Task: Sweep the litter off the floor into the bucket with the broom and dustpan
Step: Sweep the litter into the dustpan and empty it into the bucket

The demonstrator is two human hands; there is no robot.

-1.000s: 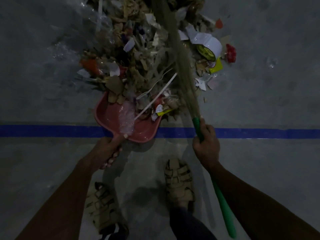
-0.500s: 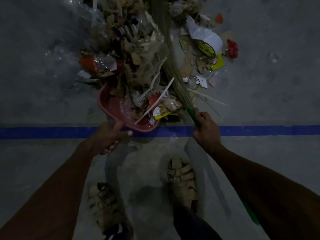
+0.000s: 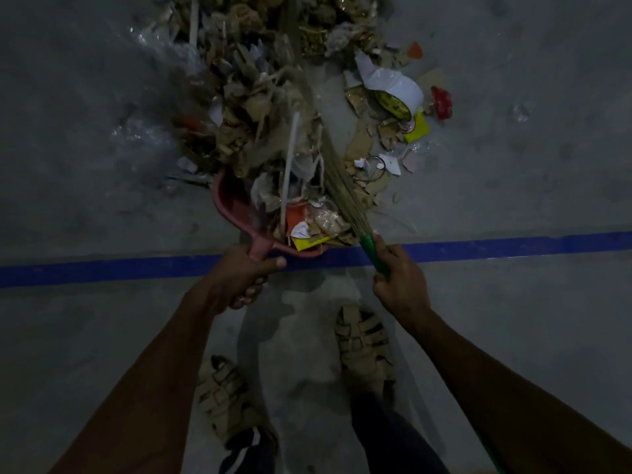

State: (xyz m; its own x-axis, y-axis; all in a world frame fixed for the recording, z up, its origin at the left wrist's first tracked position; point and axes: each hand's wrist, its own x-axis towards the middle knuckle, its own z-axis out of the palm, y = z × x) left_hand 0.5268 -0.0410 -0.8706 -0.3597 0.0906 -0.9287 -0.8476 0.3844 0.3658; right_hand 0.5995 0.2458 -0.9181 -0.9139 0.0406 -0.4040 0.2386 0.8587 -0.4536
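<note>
Head view, dim light, looking down at a grey concrete floor (image 3: 513, 336) crossed by a blue tape line (image 3: 102, 271).

Item 1: dustpan (image 3: 236, 213), pink plastic, scoop-shaped, at 12 o'clock from the feet. Left hand (image 3: 239, 278), grip closed round its handle, thumb laid over the top. Against a second ago the pan holds more: card scraps, a yellow slip and crinkled film now lie heaped against its back wall, where bare pink showed earlier.

Item 2: broom (image 3: 342, 186), a bundle of thin dry straw bristles on a green plastic handle. Right hand (image 3: 400, 285), grip closed round the handle just below the bristles. It has drawn in toward the pan; the bristles now lean across the pan's right edge.

Item 3: litter (image 3: 260, 107), a ragged pile from 11 to 12 o'clock: torn brown cardboard, white plastic strips, clear wrap. A loose scatter stays at 1 o'clock, with a tape roll (image 3: 396, 97), glossy white, and a red scrap (image 3: 442, 101).

Judgement: the load is near full; a carry to the bucket seems due. Much litter remains on the floor.

Bucket: not in view.

Also: two tan strapped sandals (image 3: 362, 343) at 6 o'clock.
</note>
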